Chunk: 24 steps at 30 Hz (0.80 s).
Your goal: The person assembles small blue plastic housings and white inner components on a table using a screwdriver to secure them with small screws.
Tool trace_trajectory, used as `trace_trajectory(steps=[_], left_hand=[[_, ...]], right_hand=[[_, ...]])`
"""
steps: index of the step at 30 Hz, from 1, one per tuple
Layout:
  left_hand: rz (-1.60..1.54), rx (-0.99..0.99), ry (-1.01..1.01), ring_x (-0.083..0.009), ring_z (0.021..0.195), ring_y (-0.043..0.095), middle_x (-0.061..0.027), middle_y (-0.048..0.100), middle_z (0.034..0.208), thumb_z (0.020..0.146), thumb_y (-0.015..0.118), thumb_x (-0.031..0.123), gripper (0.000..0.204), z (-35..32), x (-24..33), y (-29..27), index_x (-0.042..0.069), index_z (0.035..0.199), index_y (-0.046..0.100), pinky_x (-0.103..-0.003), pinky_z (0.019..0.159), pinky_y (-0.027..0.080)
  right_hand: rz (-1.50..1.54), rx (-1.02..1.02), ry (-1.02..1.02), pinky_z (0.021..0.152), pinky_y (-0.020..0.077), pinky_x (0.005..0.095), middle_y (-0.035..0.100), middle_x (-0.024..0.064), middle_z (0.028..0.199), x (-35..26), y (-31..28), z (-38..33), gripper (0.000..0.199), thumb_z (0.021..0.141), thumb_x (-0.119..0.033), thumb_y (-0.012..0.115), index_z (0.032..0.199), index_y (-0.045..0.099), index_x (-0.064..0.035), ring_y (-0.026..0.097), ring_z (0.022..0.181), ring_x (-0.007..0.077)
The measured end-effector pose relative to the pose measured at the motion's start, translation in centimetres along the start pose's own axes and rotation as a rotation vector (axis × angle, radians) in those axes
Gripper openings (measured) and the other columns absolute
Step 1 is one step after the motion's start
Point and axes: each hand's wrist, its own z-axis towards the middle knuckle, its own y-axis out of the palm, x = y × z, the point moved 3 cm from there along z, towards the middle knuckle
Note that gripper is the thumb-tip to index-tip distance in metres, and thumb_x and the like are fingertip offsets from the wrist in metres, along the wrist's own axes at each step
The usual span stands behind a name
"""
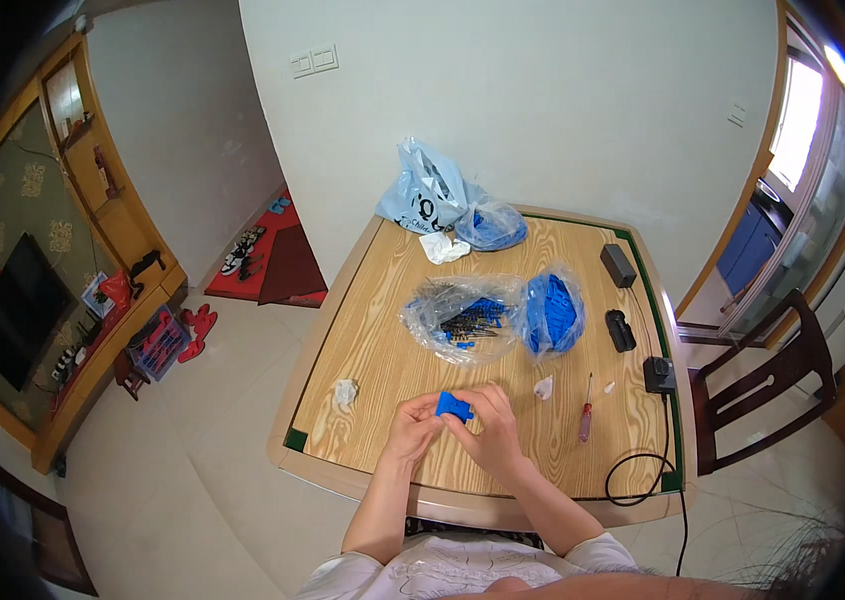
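A small blue plastic part (456, 406) is held between my two hands over the near side of the wooden table. My left hand (413, 426) grips its left side, fingers closed on it. The fingers and thumb of my right hand (492, 428) pinch it from the right. Just beyond lies an open clear plastic bag (421, 318) with dark screw-like pieces (473, 325) and small blue pieces. To its right sits another clear bag filled with blue plastic parts (553, 312).
A screwdriver (586, 420) lies right of my hands, near crumpled tissue (544, 387). Along the right edge are a black adapter (659, 375) with a looping cable, a black holder (621, 331) and a dark box (619, 266). Light-blue bag (426, 190) stands at the back; a chair (768, 385) is at right.
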Motion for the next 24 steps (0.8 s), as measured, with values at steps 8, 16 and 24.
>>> trace_trajectory(steps=[8,16,24], left_hand=[[-0.001,0.006,0.0,-0.0236,0.1,0.062,-0.0161,0.063,0.108,0.077,0.066,-0.003,0.042,0.0,0.0,-0.2,-0.007,0.117,0.054,-0.035,0.09,0.049],[0.005,0.023,0.009,-0.0228,0.099,0.062,-0.016,0.064,0.107,0.077,0.066,-0.004,0.043,-0.1,-0.2,-0.5,-0.007,0.118,0.054,-0.034,0.089,0.05],[-0.135,0.013,-0.021,-0.0224,0.089,0.066,-0.0146,0.066,0.099,0.071,0.068,-0.006,0.034,-0.3,-0.7,-1.5,-0.001,0.104,0.06,-0.036,0.081,0.054]], right_hand=[[-0.004,0.014,-0.018,0.078,0.0442,0.0379,0.058,0.0117,0.091,-0.2,0.1,0.1,0.031,0.07,-0.009,0.074,0.098,0.06,-0.0039,0.055,0.087,0.0303],[-0.002,0.037,-0.033,0.083,0.0438,0.0401,0.059,0.0117,0.093,0.0,0.4,-0.2,0.034,0.069,-0.009,0.075,0.099,0.059,-0.0043,0.056,0.09,0.0295],[0.163,-0.029,0.148,0.086,0.0443,0.0347,0.06,0.0119,0.099,-0.6,-0.6,-0.7,0.037,0.076,-0.008,0.071,0.11,0.058,-0.0031,0.057,0.094,0.0273]])
